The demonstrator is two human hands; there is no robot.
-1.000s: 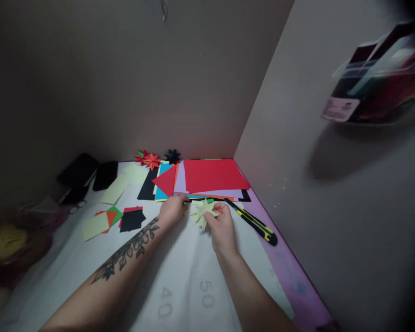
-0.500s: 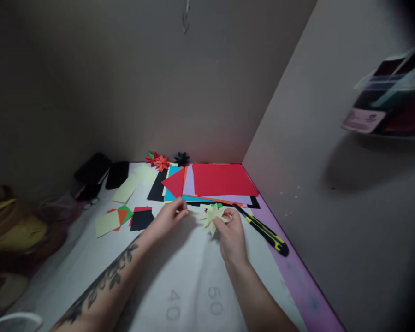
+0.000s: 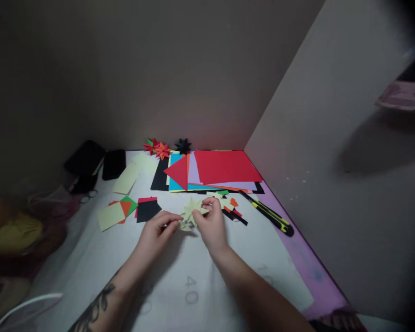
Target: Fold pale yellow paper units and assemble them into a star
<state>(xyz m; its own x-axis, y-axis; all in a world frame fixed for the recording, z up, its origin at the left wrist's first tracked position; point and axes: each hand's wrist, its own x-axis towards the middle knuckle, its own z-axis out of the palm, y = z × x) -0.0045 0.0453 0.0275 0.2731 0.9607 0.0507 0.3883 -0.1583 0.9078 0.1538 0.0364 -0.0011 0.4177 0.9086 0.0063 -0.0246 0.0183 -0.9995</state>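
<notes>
A pale yellow-green folded paper star [image 3: 191, 211] with several points is held up over the white cloth. My right hand [image 3: 212, 226] pinches its right side between thumb and fingers. My left hand [image 3: 159, 230] is closed with thumb and fingertips at the star's lower left, on a small pale folded paper piece [image 3: 185, 226]. Whether that piece is joined to the star cannot be made out. Just behind my right hand lie paper scraps [image 3: 235, 214] in black, orange, red and pale yellow.
Coloured sheets [image 3: 228, 167] are stacked at the back, with finished paper stars [image 3: 162, 151] and a black star [image 3: 183, 146] behind. A utility knife [image 3: 269, 214] lies at right. Paper squares [image 3: 110, 216], scissors [image 3: 89, 196] and a black phone-like object [image 3: 114, 164] are at left.
My right hand has brought the star leftward, uncovering the scraps. My left hand, earlier apart from the star, now meets it at the lower left. The view has shifted slightly.
</notes>
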